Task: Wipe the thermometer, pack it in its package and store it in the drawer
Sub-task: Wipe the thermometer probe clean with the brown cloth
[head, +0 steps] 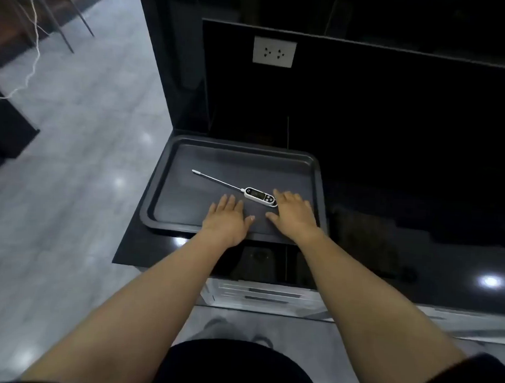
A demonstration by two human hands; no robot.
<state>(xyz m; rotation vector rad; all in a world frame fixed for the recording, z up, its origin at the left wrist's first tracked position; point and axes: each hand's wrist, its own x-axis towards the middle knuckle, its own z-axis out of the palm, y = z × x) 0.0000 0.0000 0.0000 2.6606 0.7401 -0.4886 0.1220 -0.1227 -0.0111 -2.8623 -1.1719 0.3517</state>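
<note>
Here, both hands' fingers spread flat, thermometer (245, 191) mid-tray (160, 171), right hand (295, 214) touching it

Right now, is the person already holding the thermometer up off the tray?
No. The thermometer lies flat in the tray, with both hands open beside it.

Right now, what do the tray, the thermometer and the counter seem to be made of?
Tray: probably metal with a dark matte coating, given its thin rolled rim and dull surface.
Thermometer: white, likely plastic body; thin shiny probe, likely steel.
Counter: glossy black, stone or glass, since it mirrors the ceiling lights.
</note>
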